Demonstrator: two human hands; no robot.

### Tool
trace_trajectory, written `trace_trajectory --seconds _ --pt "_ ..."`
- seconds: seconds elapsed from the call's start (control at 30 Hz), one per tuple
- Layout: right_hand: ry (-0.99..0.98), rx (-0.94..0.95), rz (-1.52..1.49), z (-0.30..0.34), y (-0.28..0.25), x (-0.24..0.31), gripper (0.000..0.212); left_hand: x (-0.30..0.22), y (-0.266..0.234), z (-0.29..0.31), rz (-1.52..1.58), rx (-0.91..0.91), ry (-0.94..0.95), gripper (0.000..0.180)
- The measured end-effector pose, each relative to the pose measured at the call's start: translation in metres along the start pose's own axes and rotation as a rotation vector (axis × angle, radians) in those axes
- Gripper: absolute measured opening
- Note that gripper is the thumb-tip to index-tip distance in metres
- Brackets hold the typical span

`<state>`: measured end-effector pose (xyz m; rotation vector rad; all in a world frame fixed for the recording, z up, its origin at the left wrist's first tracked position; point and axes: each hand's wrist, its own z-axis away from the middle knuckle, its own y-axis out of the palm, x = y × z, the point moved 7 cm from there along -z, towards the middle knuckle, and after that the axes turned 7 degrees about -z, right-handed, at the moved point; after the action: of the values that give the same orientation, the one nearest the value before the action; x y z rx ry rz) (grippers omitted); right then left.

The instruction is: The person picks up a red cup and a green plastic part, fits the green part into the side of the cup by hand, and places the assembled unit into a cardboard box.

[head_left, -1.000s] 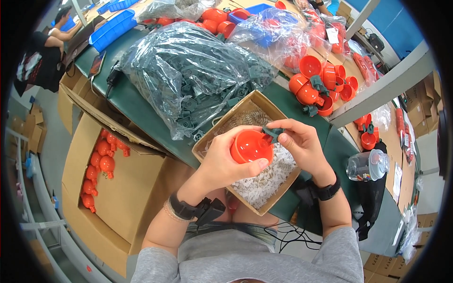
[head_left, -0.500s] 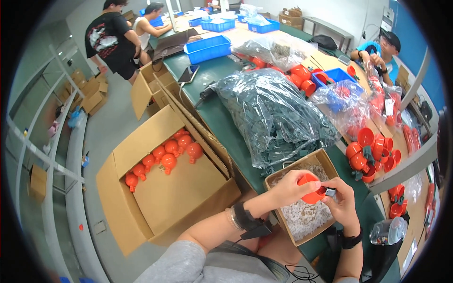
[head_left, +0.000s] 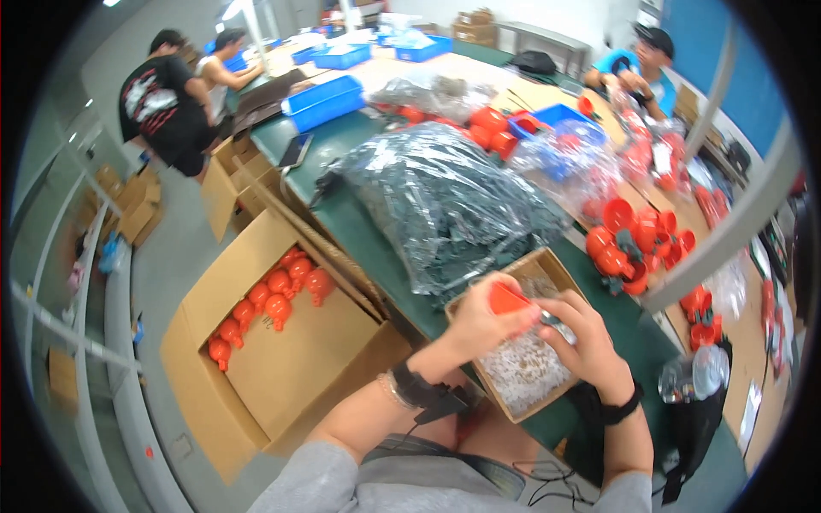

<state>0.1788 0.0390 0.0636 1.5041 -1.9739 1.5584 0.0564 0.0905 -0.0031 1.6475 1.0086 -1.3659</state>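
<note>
Left fingers (head_left: 516, 323) grip red cup (head_left: 505, 301) — now tipped; right fingers (head_left: 576, 315) pinch small fitting (head_left: 558, 326).

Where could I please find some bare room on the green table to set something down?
Bare green tabletop shows between the large tan cardboard carton and the bulging clear plastic bag of dark green parts, and right of the small open cardboard box, toward the clear plastic jar. It looks crowded around the clustered red plastic cups.
</note>
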Motion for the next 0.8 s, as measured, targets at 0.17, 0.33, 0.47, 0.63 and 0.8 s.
trace_trajectory --seconds 0.17,0.33,0.47,0.63,0.8 --pt "0.029 -0.065 -0.106 0.001 -0.001 -0.019 0.030 0.000 -0.004 0.000 0.160 -0.041 -0.025 0.029" --pt "0.312 -0.081 -0.571 0.010 -0.001 -0.065 0.027 0.004 0.000 -0.005 0.164 0.051 -0.026 0.052" --pt "0.304 -0.637 -0.826 0.040 -0.066 -0.113 0.040 -0.044 0.002 0.029 -0.344 -0.209 0.238 0.052" --pt "0.197 -1.092 -1.039 0.048 -0.098 -0.121 0.066 -0.059 -0.060 0.085 -0.411 -0.242 0.277 0.020" --pt "0.329 -0.498 -0.554 0.024 -0.059 -0.065 0.017 -0.019 -0.170 0.126 -0.554 -0.534 0.032 0.009"
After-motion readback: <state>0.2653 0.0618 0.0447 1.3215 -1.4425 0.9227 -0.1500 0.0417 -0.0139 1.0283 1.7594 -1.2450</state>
